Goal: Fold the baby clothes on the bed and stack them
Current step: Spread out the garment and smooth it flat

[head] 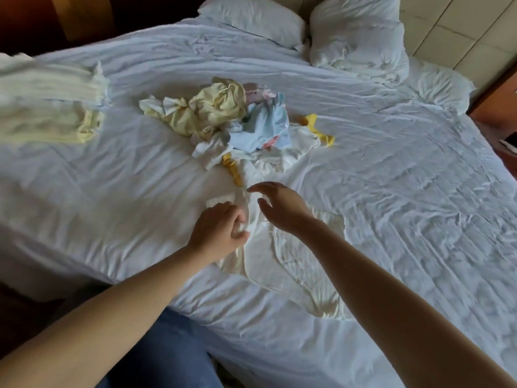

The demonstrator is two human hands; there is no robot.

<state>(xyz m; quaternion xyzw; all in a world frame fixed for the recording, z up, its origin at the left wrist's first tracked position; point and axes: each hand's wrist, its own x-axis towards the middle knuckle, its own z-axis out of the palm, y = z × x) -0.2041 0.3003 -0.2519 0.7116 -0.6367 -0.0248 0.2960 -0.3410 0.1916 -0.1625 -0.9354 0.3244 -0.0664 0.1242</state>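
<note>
A cream-white baby garment (296, 259) lies spread on the white bed sheet (405, 191) in front of me. My left hand (216, 232) pinches its upper edge, fingers curled on the fabric. Just to the right, my right hand (279, 205) hovers over the same garment with fingers apart, holding nothing. Behind them sits a jumbled pile of baby clothes (232, 119) in yellow, light blue, pink and white. A stack of folded pale-yellow clothes (47, 105) rests at the far left, blurred.
Two white pillows (355, 32) lie at the head of the bed, top right. The bed's near edge runs by my blue-jeaned leg (165, 354). Dark wooden furniture (498, 113) borders the right side.
</note>
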